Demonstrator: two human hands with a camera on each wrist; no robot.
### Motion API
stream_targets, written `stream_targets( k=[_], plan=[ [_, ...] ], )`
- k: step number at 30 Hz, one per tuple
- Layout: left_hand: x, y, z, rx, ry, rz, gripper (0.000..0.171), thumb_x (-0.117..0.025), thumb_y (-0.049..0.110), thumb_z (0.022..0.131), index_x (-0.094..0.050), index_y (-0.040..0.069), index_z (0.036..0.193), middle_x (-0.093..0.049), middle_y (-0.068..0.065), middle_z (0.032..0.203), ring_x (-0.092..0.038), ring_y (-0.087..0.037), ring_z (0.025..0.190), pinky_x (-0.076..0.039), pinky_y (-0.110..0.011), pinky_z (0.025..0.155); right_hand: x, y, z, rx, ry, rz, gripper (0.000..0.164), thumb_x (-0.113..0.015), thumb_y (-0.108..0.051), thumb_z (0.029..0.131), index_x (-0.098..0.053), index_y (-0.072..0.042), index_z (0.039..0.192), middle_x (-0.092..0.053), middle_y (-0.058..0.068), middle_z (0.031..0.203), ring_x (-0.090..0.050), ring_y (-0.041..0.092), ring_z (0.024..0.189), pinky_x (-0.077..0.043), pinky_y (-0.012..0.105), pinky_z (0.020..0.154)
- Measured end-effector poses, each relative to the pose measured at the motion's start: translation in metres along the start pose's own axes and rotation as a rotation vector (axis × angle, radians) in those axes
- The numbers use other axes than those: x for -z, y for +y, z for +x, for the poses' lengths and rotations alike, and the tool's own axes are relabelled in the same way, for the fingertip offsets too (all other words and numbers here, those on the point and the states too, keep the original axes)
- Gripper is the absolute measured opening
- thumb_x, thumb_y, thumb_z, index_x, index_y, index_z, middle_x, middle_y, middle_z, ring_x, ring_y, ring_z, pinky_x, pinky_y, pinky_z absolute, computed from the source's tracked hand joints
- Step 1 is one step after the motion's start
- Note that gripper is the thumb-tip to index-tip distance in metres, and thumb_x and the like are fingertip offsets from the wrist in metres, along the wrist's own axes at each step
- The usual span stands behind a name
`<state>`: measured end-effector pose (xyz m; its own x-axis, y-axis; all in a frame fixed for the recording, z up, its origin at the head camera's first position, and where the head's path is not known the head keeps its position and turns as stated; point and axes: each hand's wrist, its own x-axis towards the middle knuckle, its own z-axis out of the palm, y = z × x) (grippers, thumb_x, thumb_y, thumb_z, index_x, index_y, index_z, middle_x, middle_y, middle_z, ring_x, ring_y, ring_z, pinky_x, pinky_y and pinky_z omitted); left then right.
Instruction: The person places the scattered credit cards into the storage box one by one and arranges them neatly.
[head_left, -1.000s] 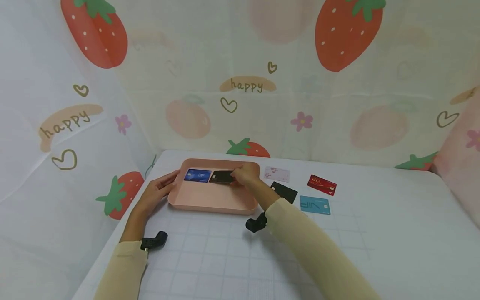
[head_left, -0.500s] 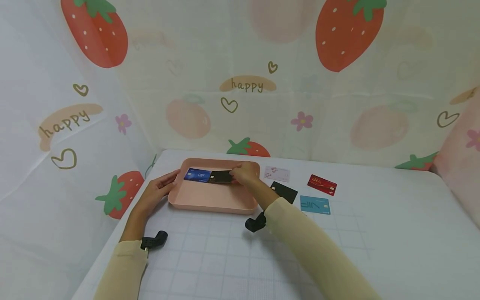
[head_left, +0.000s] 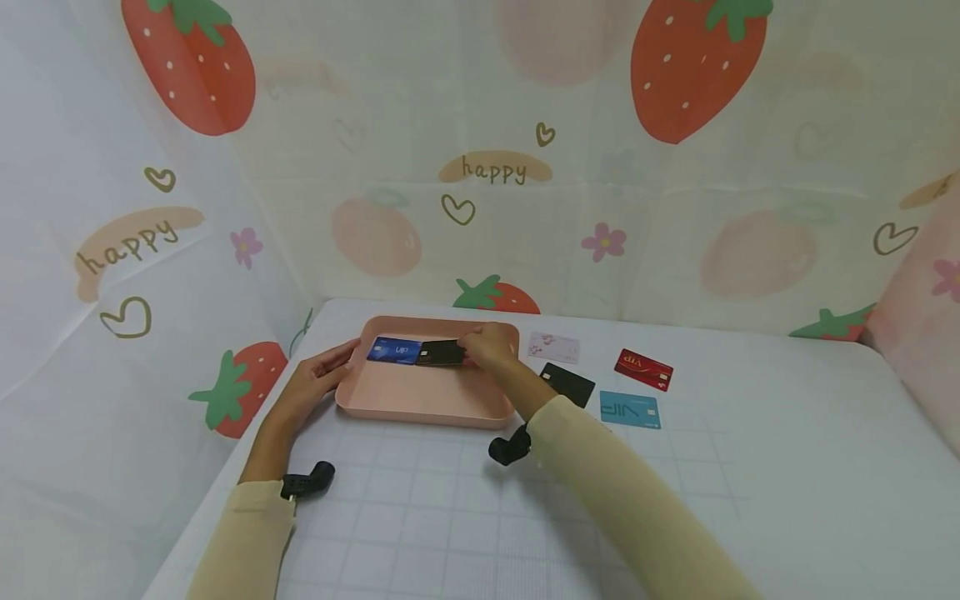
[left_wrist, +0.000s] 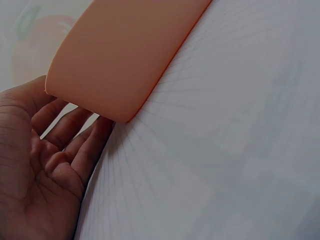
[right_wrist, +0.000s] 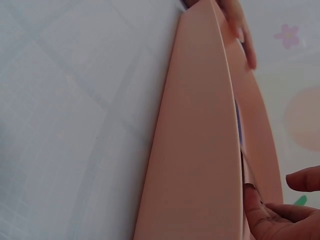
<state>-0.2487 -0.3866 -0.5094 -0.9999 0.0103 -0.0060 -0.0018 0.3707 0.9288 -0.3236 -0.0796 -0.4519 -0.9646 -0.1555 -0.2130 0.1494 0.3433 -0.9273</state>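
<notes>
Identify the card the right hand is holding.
The black card inside the pink tray, right of the blue card. The right hand holds its right end; the other black card lies outside the tray. No other card is held.

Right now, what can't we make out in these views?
Head: right end of the black card in the tray, hidden by the right hand.
Head: fine markings on the pale card, too small.
Left wrist: the tray's inside, hidden by its wall.
Right wrist: most of the blue card, hidden by the tray's wall.
</notes>
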Motion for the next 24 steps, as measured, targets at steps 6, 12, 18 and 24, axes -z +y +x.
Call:
stream_targets(
  k=[6, 12, 18, 24],
  plan=[
    [0.0, 0.001, -0.001, -0.001, -0.003, -0.003, 0.055, -0.06, 0.033, 0.103, -0.044, 0.02, 0.155, -0.044, -0.005, 0.157, -0.045, -0.027, 0.142, -0.047, -0.017, 0.099, 0.0, -0.002, -0.002, -0.012, -0.005, 0.009, 0.025, -0.063, -0.01, 0.094, -0.071, 0.008, 0.109, -0.07, 0.019, 0.113, -0.069, 0.026, 0.095, -0.06, 0.031, 0.081],
    [0.0, 0.001, -0.001, 0.002, -0.003, 0.005, 0.057, -0.06, 0.035, 0.103, -0.044, 0.021, 0.156, -0.044, -0.005, 0.158, -0.045, -0.027, 0.142, -0.047, -0.019, 0.1, 0.001, -0.003, -0.003, -0.031, -0.004, 0.019, 0.031, -0.063, -0.012, 0.096, -0.066, 0.008, 0.119, -0.067, 0.018, 0.116, -0.067, 0.026, 0.1, -0.059, 0.034, 0.086],
    [0.0, 0.002, -0.001, 0.008, -0.005, -0.002, 0.057, -0.06, 0.034, 0.103, -0.043, 0.02, 0.156, -0.044, -0.005, 0.158, -0.045, -0.027, 0.143, -0.047, -0.022, 0.102, 0.003, -0.005, -0.005, -0.05, 0.002, 0.032, 0.035, -0.062, -0.012, 0.097, -0.064, 0.008, 0.125, -0.067, 0.02, 0.121, -0.065, 0.021, 0.094, -0.059, 0.033, 0.087],
    [-0.001, 0.002, -0.001, 0.015, -0.001, 0.0, 0.056, -0.06, 0.032, 0.104, -0.044, 0.021, 0.156, -0.044, -0.005, 0.158, -0.045, -0.026, 0.143, -0.046, -0.024, 0.103, 0.004, -0.007, -0.01, -0.036, -0.005, 0.021, 0.033, -0.062, -0.012, 0.095, -0.065, 0.008, 0.121, -0.069, 0.022, 0.116, -0.07, 0.027, 0.094, -0.06, 0.036, 0.086]
  ],
)
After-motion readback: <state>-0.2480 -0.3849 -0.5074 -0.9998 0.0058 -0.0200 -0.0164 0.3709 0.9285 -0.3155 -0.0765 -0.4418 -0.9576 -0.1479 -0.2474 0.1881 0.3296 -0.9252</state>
